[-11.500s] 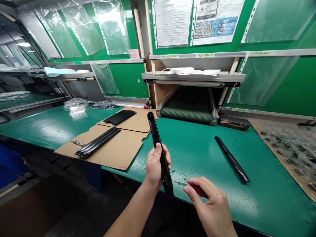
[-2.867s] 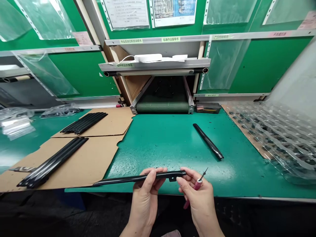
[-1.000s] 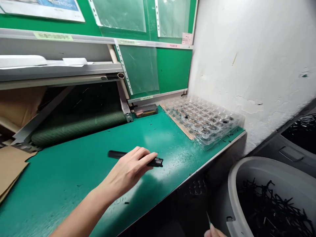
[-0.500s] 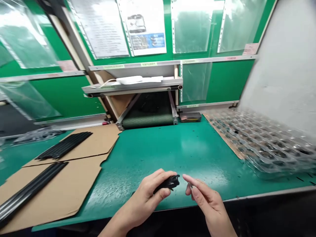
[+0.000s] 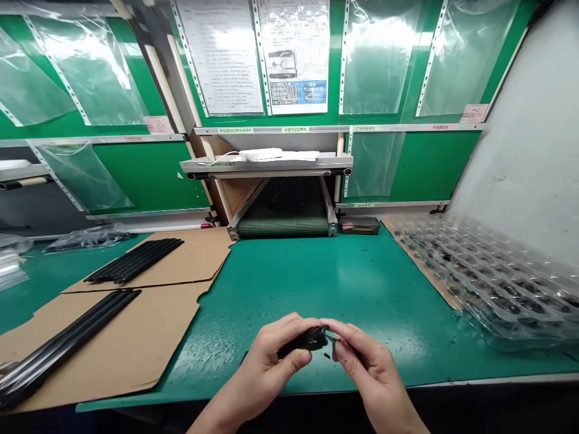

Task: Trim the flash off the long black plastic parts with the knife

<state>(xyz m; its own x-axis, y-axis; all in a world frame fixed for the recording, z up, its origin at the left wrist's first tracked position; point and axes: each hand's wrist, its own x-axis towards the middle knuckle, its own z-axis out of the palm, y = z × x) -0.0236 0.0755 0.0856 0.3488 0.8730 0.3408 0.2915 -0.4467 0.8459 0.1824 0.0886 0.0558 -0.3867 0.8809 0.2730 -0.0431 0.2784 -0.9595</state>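
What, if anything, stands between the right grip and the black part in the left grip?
No obstacle shows: only the thin tool pinched in the right grip lies between it and the end of the black part that the left grip holds.

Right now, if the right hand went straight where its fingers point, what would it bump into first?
The right hand would probably meet the end of the black part held in the left hand first; the gap looks tiny or gone, but depth is unclear.

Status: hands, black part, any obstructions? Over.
Left hand gripping black plastic-looking part. Right hand holding thin grey blade-like tool at part's end. Small black scrap below.
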